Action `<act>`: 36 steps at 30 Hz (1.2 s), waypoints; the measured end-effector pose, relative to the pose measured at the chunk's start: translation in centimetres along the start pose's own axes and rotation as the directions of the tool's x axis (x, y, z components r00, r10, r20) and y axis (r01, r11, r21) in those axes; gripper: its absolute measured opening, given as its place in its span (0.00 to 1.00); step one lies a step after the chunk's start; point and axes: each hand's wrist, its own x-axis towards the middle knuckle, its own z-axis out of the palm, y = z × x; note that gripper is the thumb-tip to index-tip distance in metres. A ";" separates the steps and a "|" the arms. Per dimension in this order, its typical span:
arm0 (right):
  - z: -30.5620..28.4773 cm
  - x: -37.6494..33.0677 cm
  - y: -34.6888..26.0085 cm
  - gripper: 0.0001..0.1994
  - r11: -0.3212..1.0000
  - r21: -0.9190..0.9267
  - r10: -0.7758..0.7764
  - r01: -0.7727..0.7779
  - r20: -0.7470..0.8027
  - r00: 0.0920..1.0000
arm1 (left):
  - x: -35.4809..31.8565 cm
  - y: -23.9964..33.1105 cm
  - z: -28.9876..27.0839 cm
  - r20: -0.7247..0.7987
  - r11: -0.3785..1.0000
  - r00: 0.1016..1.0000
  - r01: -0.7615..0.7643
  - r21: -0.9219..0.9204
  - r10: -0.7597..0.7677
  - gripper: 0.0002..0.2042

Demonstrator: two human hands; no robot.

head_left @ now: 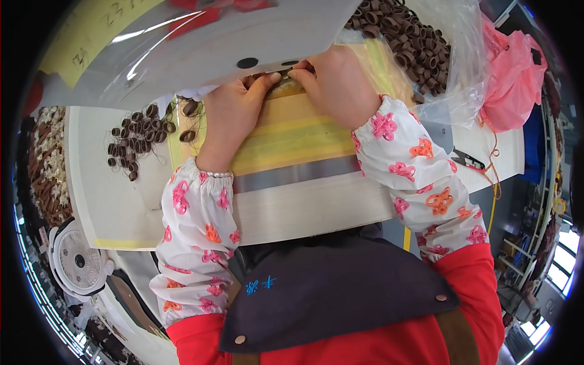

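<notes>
My left hand [236, 112] and my right hand [340, 82] meet under the head of a white sewing machine [201, 52], both closed with thumbs pressed toward the fingers. Between the thumb tips shows a bit of something small and dark, mostly hidden by the fingers and the machine. My wrists rest close to the yellow-taped machine bed [292, 137]. Left of my left hand, several small brown rings with loose threads [139, 137] lie in a cluster, and a couple sit nearer my wrist.
A clear plastic bag [459, 61] holds a heap of brown rings [404, 45] at the back right. Beside it are a pink plastic bag [514, 76] and black-handled thread snips [468, 160] on the white table [316, 210]. A white fan [79, 260] stands at the lower left.
</notes>
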 end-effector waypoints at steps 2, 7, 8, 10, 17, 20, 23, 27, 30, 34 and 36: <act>0.0 0.3 -0.2 0.07 1.000 -0.011 -0.020 0.021 0.024 1.000 | 0.2 -1.1 0.1 -0.033 0.997 0.999 0.000 -0.075 -0.002 0.18; 0.0 0.4 -0.2 0.08 0.999 0.032 0.005 -0.006 0.037 0.999 | -0.2 -0.3 0.1 -0.073 0.996 0.996 -0.052 -0.078 0.046 0.18; -0.1 0.4 -0.1 0.08 0.999 0.029 0.018 -0.019 0.037 0.999 | -0.2 -0.2 0.2 -0.079 0.994 0.995 -0.074 -0.078 0.068 0.18; -0.3 0.4 0.0 0.08 0.999 0.031 0.020 -0.021 0.039 0.999 | -0.2 -0.1 0.3 -0.078 0.996 0.996 -0.041 -0.074 0.035 0.18; -0.1 0.2 0.0 0.06 0.994 0.068 0.082 -0.087 0.069 0.994 | -0.2 -0.5 0.3 -0.059 0.998 0.998 -0.001 -0.070 -0.003 0.17; -0.2 -0.2 0.1 0.05 0.997 0.053 0.062 -0.063 0.032 0.998 | 0.0 -0.2 0.4 -0.035 1.000 0.999 -0.003 -0.004 0.003 0.15; 0.2 -0.3 0.2 0.05 0.998 0.039 0.057 -0.058 0.030 0.998 | 0.0 -0.2 0.4 -0.060 0.999 0.997 -0.053 -0.013 0.052 0.14; 0.1 -0.9 0.2 0.05 0.998 0.033 -0.044 0.044 -0.014 0.999 | -0.7 0.4 0.5 -0.159 0.980 0.972 -0.186 -0.074 0.173 0.13; -1.3 -0.6 -0.2 0.05 0.991 0.137 -0.004 0.015 -0.084 0.996 | -2.5 -0.8 0.0 -0.123 0.879 0.881 -0.426 0.214 0.457 0.11; -4.6 0.6 2.6 0.04 0.992 -0.115 0.018 -0.049 -0.256 0.967 | -4.4 -2.7 -3.1 -0.203 0.821 0.824 -0.437 0.367 0.529 0.10; -5.5 1.7 4.6 0.06 0.957 -0.284 -0.020 -0.064 -0.284 0.959 | -4.6 -5.4 -5.3 -0.231 0.834 0.851 -0.345 0.431 0.471 0.09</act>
